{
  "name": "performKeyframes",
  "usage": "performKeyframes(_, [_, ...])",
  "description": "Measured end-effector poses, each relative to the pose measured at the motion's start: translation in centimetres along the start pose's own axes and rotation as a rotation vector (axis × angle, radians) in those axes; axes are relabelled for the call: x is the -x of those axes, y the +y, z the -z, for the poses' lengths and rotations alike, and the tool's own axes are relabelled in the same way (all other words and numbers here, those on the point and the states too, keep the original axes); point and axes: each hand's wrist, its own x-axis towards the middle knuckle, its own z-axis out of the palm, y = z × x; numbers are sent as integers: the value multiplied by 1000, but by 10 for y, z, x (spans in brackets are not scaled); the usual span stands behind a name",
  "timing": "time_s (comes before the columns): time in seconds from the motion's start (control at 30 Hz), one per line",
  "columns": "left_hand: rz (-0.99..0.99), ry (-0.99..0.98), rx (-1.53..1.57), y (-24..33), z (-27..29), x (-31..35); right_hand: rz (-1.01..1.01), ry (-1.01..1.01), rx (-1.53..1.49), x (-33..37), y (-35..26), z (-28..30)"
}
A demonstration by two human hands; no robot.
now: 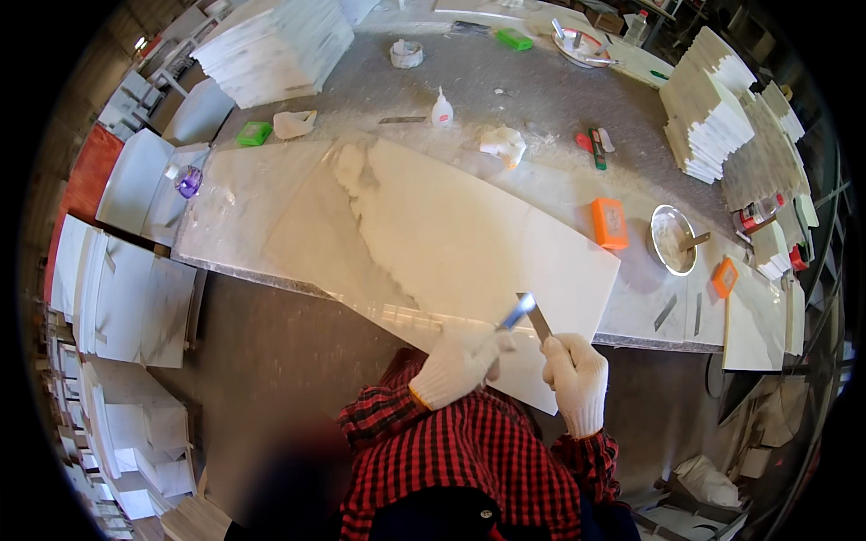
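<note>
In a white knit glove, my left hand (456, 368) is closed on a shiny flat metal blade (518, 311), partly smeared by motion. My right hand (577, 377), gloved the same way, grips a narrow flat metal scraper (539, 319) pointing up and away from me. The two blades come close together at their far ends; I cannot tell whether they touch. Beneath both hands lies a large white marble slab (478, 225) with a grey vein, its near corner reaching over the table's front edge.
On the right stand an orange box (609, 224), a metal bowl (663, 259) of pale paste with a scraper in it, and loose metal strips (666, 311). Behind the slab are a white squeeze bottle (442, 109) and crumpled paper (502, 146). Stacked tiles (275, 54) rise at far left.
</note>
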Motion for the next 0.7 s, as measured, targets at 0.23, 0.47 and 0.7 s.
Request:
performKeyframes(0.23, [36,116,71,-12,10,1,122,402,190,-74,45,90])
performKeyframes(0.47, [76,-34,127,-28,-11,14,255,562,1149,-203,109,240])
performKeyframes(0.7, [57,-4,214,-30,-14,29,109,477,1016,-177,81,199])
